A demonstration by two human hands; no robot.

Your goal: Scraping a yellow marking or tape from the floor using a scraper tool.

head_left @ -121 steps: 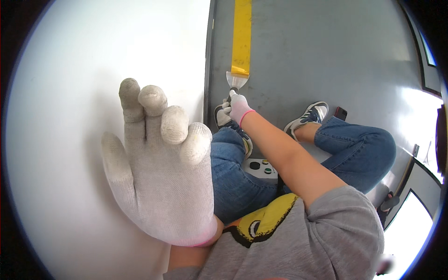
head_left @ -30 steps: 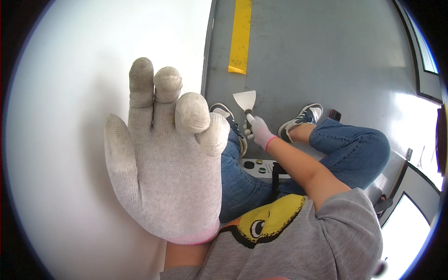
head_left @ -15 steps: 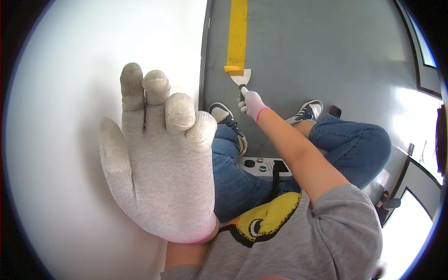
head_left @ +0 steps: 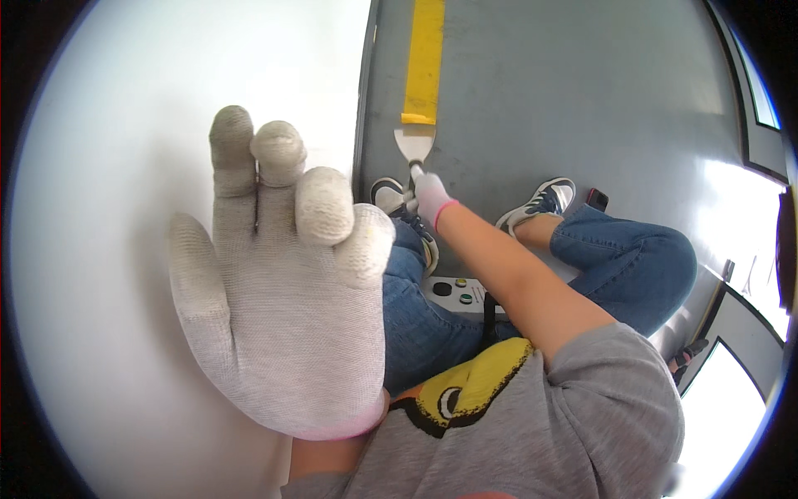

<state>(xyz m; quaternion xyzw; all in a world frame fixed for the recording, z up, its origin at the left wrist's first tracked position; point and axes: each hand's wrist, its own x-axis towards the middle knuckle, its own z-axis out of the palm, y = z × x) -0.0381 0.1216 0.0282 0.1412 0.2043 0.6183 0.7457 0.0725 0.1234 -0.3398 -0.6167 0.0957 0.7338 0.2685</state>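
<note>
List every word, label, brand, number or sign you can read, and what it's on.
None readable.
White control panel: small dark marks, too small to read.
Scraper: no legible marking.
Yellow tape: scuffs, no legible text.
Grey T-shirt: yellow-and-black graphic, no letters discernible.
Small black-and-red object on the floor: too small to tell.

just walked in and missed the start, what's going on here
A person's right hand, in a white knit glove with a pink cuff, grips a scraper with a wide, flat, pale blade. The blade's edge is at the near end of a long, flat yellow strip on the smooth grey floor; whether they touch is hard to tell. The left hand, in a matching glove, is empty, palm toward the camera, beside a plain white surface.
</note>
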